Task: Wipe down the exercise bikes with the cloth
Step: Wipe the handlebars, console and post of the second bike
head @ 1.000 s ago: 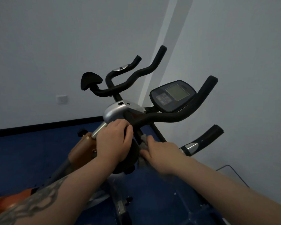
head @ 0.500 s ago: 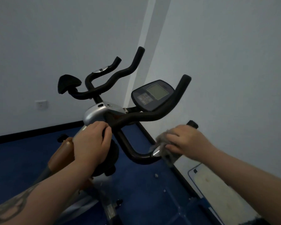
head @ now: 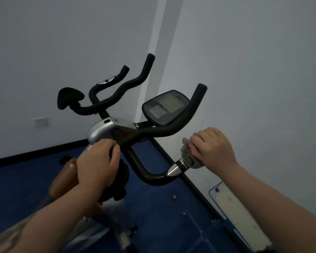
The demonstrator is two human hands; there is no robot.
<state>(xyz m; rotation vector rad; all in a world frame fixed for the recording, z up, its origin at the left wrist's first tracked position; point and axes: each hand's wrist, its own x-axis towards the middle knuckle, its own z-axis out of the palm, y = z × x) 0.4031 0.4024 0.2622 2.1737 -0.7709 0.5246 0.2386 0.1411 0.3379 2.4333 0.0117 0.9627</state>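
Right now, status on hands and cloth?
Right hand grips cloth on lower grip. Left hand holds handlebar centre. Nothing blocking.

The room is dim and bluish, with a paler strip of light running down the wall corner (head: 158,57), soft shadowless shading on the black handlebars (head: 164,131), wide-angle bending toward the edges, and blur low down around the bike frame (head: 115,216).
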